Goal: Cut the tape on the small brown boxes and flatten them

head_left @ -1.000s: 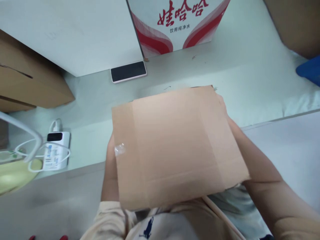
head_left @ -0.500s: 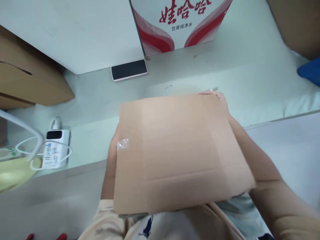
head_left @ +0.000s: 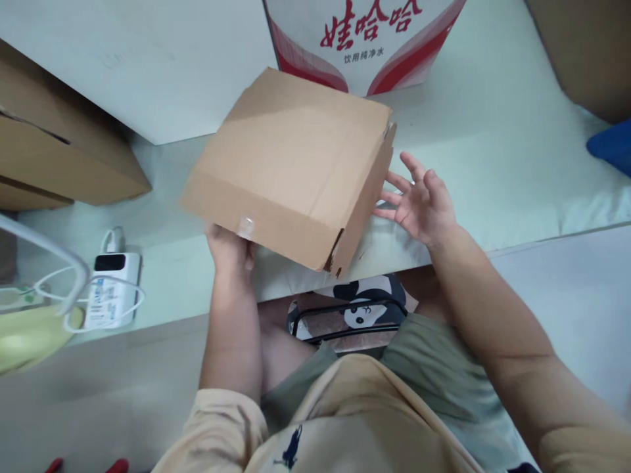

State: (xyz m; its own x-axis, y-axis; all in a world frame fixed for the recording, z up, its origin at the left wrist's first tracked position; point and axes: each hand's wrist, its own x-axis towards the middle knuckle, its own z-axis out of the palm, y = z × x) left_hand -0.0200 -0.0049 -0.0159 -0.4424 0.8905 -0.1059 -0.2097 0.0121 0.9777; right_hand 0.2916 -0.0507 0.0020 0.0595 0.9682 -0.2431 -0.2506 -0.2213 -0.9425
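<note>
A brown cardboard box (head_left: pixel 296 144) is tilted above the pale green table, its near side bearing a small piece of clear tape. Under its near left edge, my left hand (head_left: pixel 227 248) grips it from below; most of those fingers are hidden by the box. My right hand (head_left: pixel 419 200) is beside the box's right side, palm up with fingers spread and nothing held in it. Its fingertips are close to the right flap; whether they touch it I cannot tell.
A white carton with red print (head_left: pixel 379 49) stands at the back, beside a large white box (head_left: pixel 148 66). Brown cartons (head_left: pixel 73 151) are at the left. A white power bank with a cable (head_left: pixel 113 289) lies near the table's front edge. A blue object (head_left: pixel 611 143) is at far right.
The box has moved away from my body and turned, showing its side and right flap. My right hand has let go of it and opened. The black-topped device behind is now hidden.
</note>
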